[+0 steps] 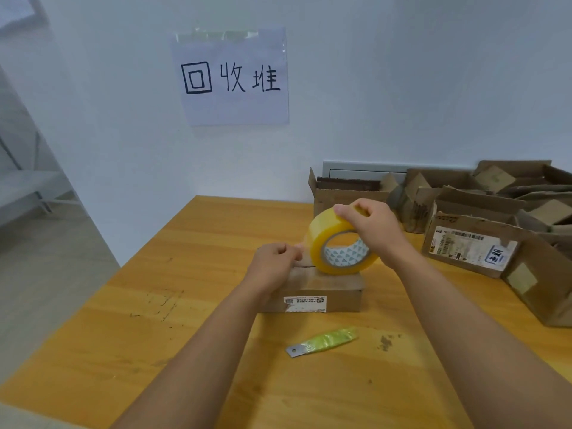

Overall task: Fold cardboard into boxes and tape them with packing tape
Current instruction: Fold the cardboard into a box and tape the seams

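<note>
Small box [325,289] sits mid-table [185,305], closed flaps up, label side facing the camera; long axis runs 9-to-3, flap seam appears to run the same way, though only a short stretch shows by the left hand.

Tape roll [342,243] stands on edge on the box top, hole facing roughly 5 o'clock toward the camera; rolling direction looks about 9-to-3, in line with the seam.

Right hand [371,227] grasps the roll over its top, fingers curled over the rim; left hand [274,264] is at the box's 9 o'clock end, fingertips pinched together at what looks like the free tape end; the strip itself is too clear to confirm, so a pinch on tape is a judgement.

Risks:
- box is light and nobody pins it down; pulling the roll toward 3 could drag or tip it; cause: both hands busy with tape
- tape may wander off the seam if the roll yaws; one flap stays loose
- free end could fold back and stick to itself or the fingers
- blade [322,342] lies at 6 o'clock, well apart from the box and bare at one end; a blind reach risks a cut

Opened boxes [464,236] pile up at 2 o'clock, near the right elbow's sweep.
</note>
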A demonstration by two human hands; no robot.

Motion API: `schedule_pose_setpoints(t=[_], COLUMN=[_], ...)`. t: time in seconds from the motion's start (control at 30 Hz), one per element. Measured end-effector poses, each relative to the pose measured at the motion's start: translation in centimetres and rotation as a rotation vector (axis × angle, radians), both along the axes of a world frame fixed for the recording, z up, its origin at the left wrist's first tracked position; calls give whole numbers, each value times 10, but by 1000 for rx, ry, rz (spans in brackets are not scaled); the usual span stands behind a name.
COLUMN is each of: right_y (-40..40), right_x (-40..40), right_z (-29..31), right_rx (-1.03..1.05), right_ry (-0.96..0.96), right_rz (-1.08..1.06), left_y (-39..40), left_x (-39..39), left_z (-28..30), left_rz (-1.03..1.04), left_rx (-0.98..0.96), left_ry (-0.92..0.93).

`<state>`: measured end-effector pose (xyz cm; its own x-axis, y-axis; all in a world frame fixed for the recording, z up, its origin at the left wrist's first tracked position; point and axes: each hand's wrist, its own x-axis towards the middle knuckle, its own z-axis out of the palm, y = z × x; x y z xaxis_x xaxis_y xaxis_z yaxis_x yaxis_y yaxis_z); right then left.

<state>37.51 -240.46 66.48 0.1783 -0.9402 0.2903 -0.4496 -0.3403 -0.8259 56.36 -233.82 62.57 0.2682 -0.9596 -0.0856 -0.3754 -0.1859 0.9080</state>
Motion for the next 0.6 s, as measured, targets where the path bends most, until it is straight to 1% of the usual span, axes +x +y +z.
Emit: schedule_pose_setpoints(t=[0.17, 0.3, 0.43, 0.5, 0.6], right_y=[-3, -3, 2, 4, 9], right_x=[-7, -16, -34, -38, -33], right_z=[4, 1, -22, -42, -59], right_rx=[23, 71, 172, 230, 247], right_ry=[79, 122, -1, -66, -130], right_rz=[5, 80, 185, 183, 138], left_y=[-2, -4, -4, -3, -3], left_x=[-3, -2, 0, 2, 1], left_z=[-2, -3, -4, -3, -7], left_rz=[48, 71, 136, 163, 175], left_rx=[-112, -106, -81, -81, -97], left_ry=[122, 167, 217, 235, 220])
